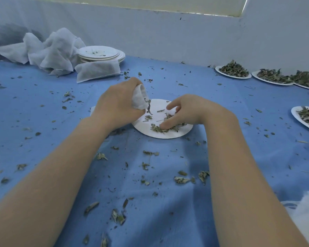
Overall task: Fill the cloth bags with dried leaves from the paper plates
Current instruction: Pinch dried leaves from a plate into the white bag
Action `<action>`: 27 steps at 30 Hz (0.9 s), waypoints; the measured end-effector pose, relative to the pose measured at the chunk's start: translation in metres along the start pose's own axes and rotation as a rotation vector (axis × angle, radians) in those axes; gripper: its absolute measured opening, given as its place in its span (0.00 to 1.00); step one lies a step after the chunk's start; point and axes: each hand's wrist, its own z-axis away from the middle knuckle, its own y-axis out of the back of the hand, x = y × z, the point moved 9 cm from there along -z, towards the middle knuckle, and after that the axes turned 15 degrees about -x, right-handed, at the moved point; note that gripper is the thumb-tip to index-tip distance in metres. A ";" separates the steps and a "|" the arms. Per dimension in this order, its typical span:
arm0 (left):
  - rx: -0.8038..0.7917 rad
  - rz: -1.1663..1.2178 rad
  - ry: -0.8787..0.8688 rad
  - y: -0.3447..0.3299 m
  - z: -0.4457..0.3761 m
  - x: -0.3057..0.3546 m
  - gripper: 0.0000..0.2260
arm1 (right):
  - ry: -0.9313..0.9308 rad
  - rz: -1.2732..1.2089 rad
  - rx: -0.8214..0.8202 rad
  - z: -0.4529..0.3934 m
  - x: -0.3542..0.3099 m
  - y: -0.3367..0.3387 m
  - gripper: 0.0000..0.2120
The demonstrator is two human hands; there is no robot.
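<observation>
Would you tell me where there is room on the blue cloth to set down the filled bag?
Mostly open, apart from leaf crumbs: the blue cloth left of the left hand, before the bag pile. Crowded: the right edge, lined with leaf plates.

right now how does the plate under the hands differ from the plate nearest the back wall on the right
The plate under the hands is nearly emptied: only a thin scatter of dried leaves near the right hand, much bare white showing. The back right plate carries a full heap that hides most of its surface. The first is being worked, with the left hand gripping a cloth bag over it; the other sits untouched. Both are white paper plates on the blue cloth.
</observation>
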 end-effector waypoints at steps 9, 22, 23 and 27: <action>-0.015 -0.021 0.003 0.000 0.001 0.002 0.17 | 0.157 -0.015 0.144 -0.001 -0.016 0.009 0.16; -0.040 -0.080 -0.022 -0.002 -0.001 0.004 0.18 | 0.308 -0.318 0.368 0.015 -0.017 0.035 0.02; -0.038 -0.076 -0.027 -0.002 -0.001 0.004 0.18 | 0.358 -0.364 0.374 0.020 -0.021 0.038 0.02; -0.026 -0.076 -0.046 -0.003 -0.001 0.007 0.18 | 0.434 -0.319 0.328 0.024 -0.043 0.035 0.03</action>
